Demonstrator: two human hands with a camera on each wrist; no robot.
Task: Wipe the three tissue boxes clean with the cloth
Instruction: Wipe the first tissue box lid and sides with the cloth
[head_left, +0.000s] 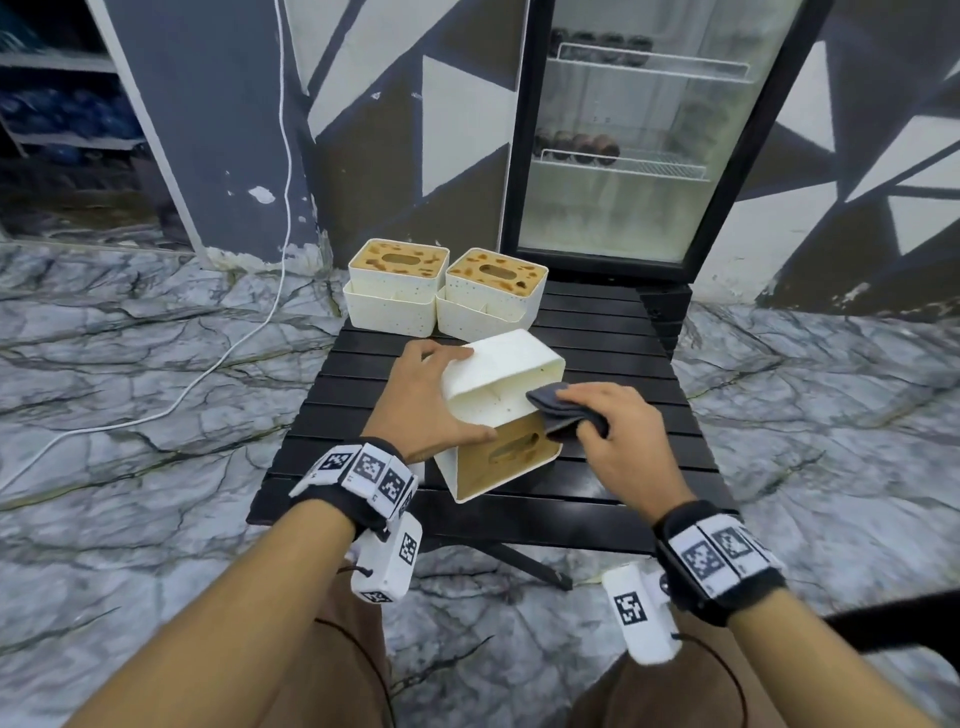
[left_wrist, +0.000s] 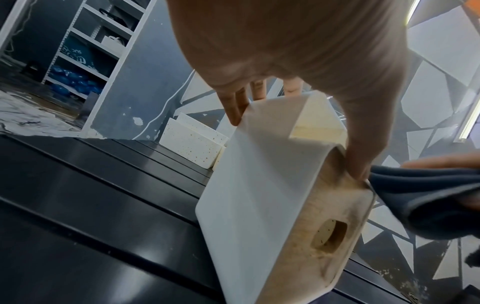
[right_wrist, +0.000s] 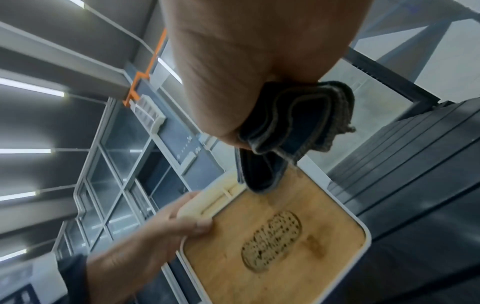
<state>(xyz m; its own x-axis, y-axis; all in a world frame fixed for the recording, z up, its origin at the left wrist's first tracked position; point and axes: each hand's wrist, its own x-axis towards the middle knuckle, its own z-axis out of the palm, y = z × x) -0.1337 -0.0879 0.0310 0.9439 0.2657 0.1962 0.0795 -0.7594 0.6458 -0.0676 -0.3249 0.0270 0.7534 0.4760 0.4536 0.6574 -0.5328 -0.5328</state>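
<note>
Head view — tipped tissue box (head_left: 498, 374), white, wooden-lidded

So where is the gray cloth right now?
In the head view the cloth is in the right hand, pressed on the tipped tissue box at the table's middle.

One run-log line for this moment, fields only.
left hand: holds tipped tissue box | right hand: presses grey cloth on its side | two stained boxes behind: untouched
</note>
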